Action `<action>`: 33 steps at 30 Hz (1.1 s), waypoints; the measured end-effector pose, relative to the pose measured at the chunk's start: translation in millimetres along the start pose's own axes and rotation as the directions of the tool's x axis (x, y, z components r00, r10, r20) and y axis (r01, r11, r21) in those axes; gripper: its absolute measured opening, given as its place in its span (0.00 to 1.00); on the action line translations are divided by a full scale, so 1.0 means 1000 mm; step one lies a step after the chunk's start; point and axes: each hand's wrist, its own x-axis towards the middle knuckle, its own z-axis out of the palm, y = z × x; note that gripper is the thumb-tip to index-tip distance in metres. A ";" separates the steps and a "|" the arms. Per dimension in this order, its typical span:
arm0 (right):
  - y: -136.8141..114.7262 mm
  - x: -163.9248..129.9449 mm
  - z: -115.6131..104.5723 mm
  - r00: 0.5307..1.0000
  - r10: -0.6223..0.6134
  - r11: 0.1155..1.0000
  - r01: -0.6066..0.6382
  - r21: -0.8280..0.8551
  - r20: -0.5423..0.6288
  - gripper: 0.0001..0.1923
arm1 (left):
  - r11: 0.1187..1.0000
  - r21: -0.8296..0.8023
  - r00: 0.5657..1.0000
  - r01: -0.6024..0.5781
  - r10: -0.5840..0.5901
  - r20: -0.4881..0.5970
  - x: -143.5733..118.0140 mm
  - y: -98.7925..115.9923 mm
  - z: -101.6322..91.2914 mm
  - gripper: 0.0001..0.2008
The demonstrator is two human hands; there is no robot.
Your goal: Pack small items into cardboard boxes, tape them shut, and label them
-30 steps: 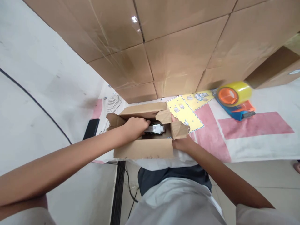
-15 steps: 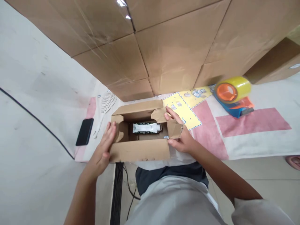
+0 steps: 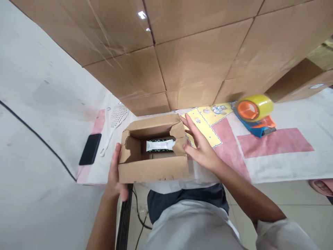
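Carton (image 3: 153, 170) | between left grip (image 3: 115, 177) and right grip (image 3: 201, 149) | both wide, against opposite ends

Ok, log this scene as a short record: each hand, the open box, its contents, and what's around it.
Left hand: open, at the left end of the box
Right hand: open, at the box's right end
Box: cardboard, top open, end flaps leaning inward
Contents: a tube lying lengthwise, right end hidden by a flap
Left of box: phone, white perforated ladle
Right of box: tape dispenser
Behind: stacked cartons
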 end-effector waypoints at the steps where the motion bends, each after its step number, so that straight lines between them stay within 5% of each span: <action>1: 0.001 0.003 0.002 1.000 0.005 1.000 -0.005 0.024 -0.001 0.49 | 0.999 0.019 0.999 -0.051 0.051 -0.011 -0.004 -0.004 0.002 0.70; 2: 0.003 0.007 0.004 1.000 0.010 0.999 -0.009 0.042 -0.008 0.50 | 0.994 0.041 0.994 -0.101 0.102 -0.024 -0.007 -0.006 0.003 0.67; 4: 0.007 0.012 0.009 0.999 0.025 0.997 -0.022 0.076 -0.042 0.51 | 0.986 0.084 0.986 -0.142 0.149 -0.078 -0.006 -0.004 0.003 0.45; 6: 0.011 0.016 0.013 0.995 0.039 0.992 -0.028 0.122 -0.088 0.51 | 0.992 0.072 0.981 -0.104 0.114 -0.158 0.002 0.004 0.002 0.22; 7: 0.013 0.018 0.015 0.994 0.034 0.989 -0.018 0.148 -0.106 0.50 | 0.995 0.042 0.976 -0.087 0.094 -0.198 0.008 0.009 0.002 0.18; 15: 0.018 0.024 0.015 0.953 -0.257 0.938 0.286 0.194 -0.162 0.38 | 0.983 -0.133 0.905 0.123 -0.167 -0.391 0.034 0.024 0.021 0.10; 19: 0.018 0.027 0.004 0.915 -0.401 0.913 0.404 0.055 -0.047 0.23 | 0.984 -0.151 0.896 0.093 -0.149 -0.418 0.036 0.026 0.021 0.28; 22: 0.017 0.027 -0.004 0.896 -0.442 0.895 0.443 -0.049 0.034 0.17 | 0.982 0.174 0.943 -0.070 0.122 -0.310 0.041 0.043 0.014 0.23; 25: 0.017 0.026 -0.007 0.874 -0.483 0.864 0.486 -0.133 0.055 0.18 | 0.850 0.443 0.947 -0.287 0.322 -0.005 0.049 0.071 0.014 0.23; 28: 0.016 0.022 -0.006 0.881 -0.466 0.851 0.471 -0.232 0.080 0.17 | 0.787 0.478 0.921 -0.390 0.338 0.196 0.057 0.093 0.024 0.29; 31: 0.012 0.016 -0.011 0.908 -0.405 0.861 0.419 -0.290 0.109 0.18 | 0.791 0.479 0.924 -0.382 0.317 0.214 0.061 0.100 0.033 0.29; 33: 0.009 0.014 -0.025 0.942 -0.334 0.887 0.317 -0.336 0.008 0.20 | 0.804 0.473 0.932 -0.360 0.298 0.205 0.062 0.099 0.034 0.28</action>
